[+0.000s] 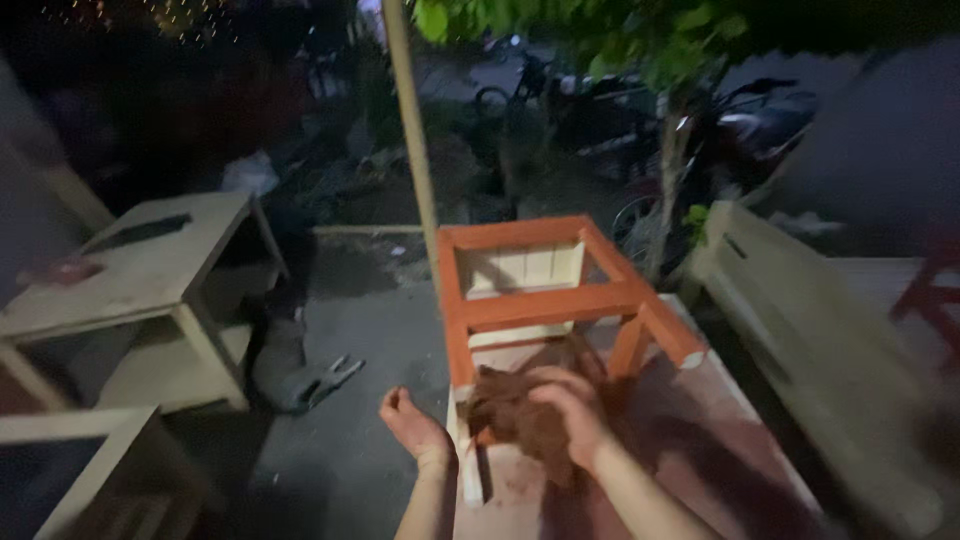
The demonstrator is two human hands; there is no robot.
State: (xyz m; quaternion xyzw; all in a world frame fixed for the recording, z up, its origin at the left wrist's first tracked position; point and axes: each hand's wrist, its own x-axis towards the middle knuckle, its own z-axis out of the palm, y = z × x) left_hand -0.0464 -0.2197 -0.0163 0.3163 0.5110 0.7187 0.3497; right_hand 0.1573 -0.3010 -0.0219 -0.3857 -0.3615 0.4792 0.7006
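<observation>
A small wooden chair frame point(545, 300), partly coated orange-red, lies tipped on a stained board point(720, 440) in the centre. My right hand point(570, 405) is closed on a dark reddish-brown rag point(510, 410) and presses it against the frame's lower leg. Just left of the frame, my left hand point(415, 425) hovers with fingers loosely spread, holding nothing. The part of the leg under the rag is hidden.
An unpainted wooden table point(150, 270) stands at left, with another unpainted piece point(90, 450) at bottom left. A pale wooden panel point(810, 330) leans at right. A thin pole point(412, 130) rises behind the frame. Parked motorbikes point(740, 120) and foliage fill the dark background.
</observation>
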